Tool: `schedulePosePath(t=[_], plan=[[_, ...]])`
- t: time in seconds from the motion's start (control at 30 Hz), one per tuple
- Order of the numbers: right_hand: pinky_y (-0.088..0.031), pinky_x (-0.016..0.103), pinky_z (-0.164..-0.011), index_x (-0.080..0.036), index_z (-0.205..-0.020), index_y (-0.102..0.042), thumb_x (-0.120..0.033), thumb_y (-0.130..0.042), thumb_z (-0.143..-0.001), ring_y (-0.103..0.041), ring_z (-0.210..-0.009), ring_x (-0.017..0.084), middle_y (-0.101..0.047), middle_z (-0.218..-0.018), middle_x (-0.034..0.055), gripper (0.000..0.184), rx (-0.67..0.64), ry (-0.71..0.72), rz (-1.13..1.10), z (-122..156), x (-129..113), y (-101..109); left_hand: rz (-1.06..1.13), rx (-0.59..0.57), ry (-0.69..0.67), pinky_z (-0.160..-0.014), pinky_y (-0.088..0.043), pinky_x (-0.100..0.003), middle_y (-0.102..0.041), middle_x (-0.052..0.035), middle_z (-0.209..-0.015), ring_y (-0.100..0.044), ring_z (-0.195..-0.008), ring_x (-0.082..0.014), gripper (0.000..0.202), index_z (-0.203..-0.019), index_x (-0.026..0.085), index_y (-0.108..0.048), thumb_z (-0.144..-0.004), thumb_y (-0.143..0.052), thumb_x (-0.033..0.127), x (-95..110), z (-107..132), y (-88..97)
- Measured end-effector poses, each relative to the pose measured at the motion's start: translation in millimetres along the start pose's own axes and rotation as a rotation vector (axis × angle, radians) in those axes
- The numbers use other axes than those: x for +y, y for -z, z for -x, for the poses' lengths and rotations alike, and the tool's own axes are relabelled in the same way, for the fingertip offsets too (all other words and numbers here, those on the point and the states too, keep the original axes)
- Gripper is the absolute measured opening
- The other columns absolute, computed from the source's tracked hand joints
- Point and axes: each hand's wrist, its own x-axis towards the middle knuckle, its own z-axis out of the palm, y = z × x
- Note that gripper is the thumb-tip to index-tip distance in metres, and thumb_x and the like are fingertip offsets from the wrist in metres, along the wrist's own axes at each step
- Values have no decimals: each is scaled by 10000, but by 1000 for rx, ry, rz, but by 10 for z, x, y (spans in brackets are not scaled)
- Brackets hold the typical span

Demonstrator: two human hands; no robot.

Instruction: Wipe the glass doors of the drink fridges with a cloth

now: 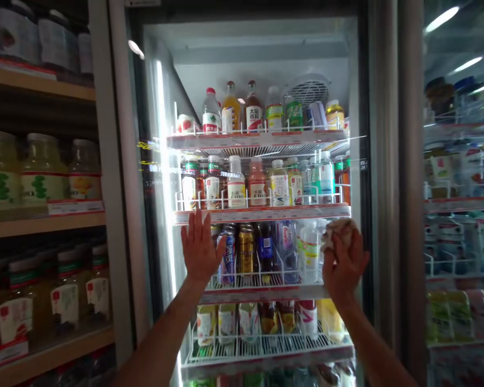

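Note:
A closed glass door (242, 59) of a lit drinks fridge fills the middle of the head view. My left hand (199, 248) is spread against the glass on the left, fingers up, in front of the third shelf. On the right, my right hand (344, 263) presses a crumpled, stained whitish cloth (341, 232) to the pane with bent fingers. Behind the glass, between my hands, stand a gold can (246, 248), a blue can (227, 255) and several bottles. Part of the cloth is hidden by my fingers.
Wire-fronted fridge shelves (262, 214) hold rows of bottles and cans. Wooden shelves with juice bottles (44, 166) stand at the left. To the right, past a metal frame (409, 161), is another glass-fronted drinks fridge (462, 204). Light reflections show on the glass.

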Motion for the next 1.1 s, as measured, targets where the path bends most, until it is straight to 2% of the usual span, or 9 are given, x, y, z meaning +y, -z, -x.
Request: schedulePosePath(t=[0.1,0.23,0.33,0.47,0.57,0.7,0.8,0.93,1.1], plan=[[-296,609,-980,-214,-1249,-533,-214,-435,-854,-309,-1330,338,-306,-1462,137,407,-39,8,-41,11,-295,-36,27,6,9,-1122,-145,-483,-260,-158,-1484,-174,-1395,-273,680,-1437,151,-211,-870,-439,450,2,-3,-5],[-219,527,-1085,-281,-1206,-556,-204,-471,-849,-278,-1358,248,-398,-1422,48,375,-296,344,-152,246,-932,-135,57,9,3,-1125,-143,-480,-260,-147,-1485,-169,-1396,-265,673,-1435,159,-218,-870,-447,442,-21,8,3],[-229,555,-1065,-279,-1171,-578,-212,-505,-839,-339,-1325,264,-370,-1441,52,346,-247,337,-92,257,-558,-41,62,-2,-18,-1123,-148,-477,-244,-141,-1490,-159,-1399,-258,663,-1436,162,-214,-872,-457,412,-33,30,9],[-367,582,-923,-183,-1218,-556,-199,-481,-834,-418,-1251,336,-336,-1440,168,391,37,3,67,50,196,117,94,9,-3,-1122,-147,-489,-231,-130,-1495,-153,-1400,-259,652,-1433,169,-226,-871,-458,406,-26,49,-2],[-384,566,-921,-217,-1288,-492,-194,-454,-842,-355,-1301,333,-280,-1472,151,448,13,-14,38,113,-62,85,110,18,1,-1123,-147,-486,-243,-135,-1491,-157,-1399,-262,651,-1428,164,-244,-867,-464,411,-28,48,-6],[-278,541,-1051,-313,-1311,-451,-194,-488,-842,-265,-1362,267,-272,-1490,55,485,-303,306,-45,427,-673,0,111,19,-29,-1129,-133,-472,-249,-148,-1486,-156,-1399,-258,655,-1427,154,-248,-864,-476,400,-44,46,-2],[-273,548,-1049,-302,-1274,-494,-202,-498,-844,-342,-1324,266,-338,-1458,75,442,-282,319,25,415,-441,85,110,16,-34,-1133,-123,-465,-243,-145,-1489,-140,-1403,-249,659,-1432,154,-231,-868,-467,401,-41,53,3],[-398,557,-913,-193,-1257,-521,-213,-445,-858,-403,-1272,325,-333,-1442,166,406,0,4,124,174,-26,130,95,9,-19,-1133,-119,-465,-251,-147,-1485,-135,-1404,-244,653,-1433,146,-226,-875,-446,405,-20,57,3],[-299,544,-1029,-243,-1301,-472,-200,-444,-857,-250,-1364,294,-244,-1497,96,447,-243,240,-16,395,-684,-4,98,5,-12,-1131,-131,-463,-247,-137,-1489,-154,-1400,-251,650,-1430,162,-238,-868,-464,398,-21,58,8]])
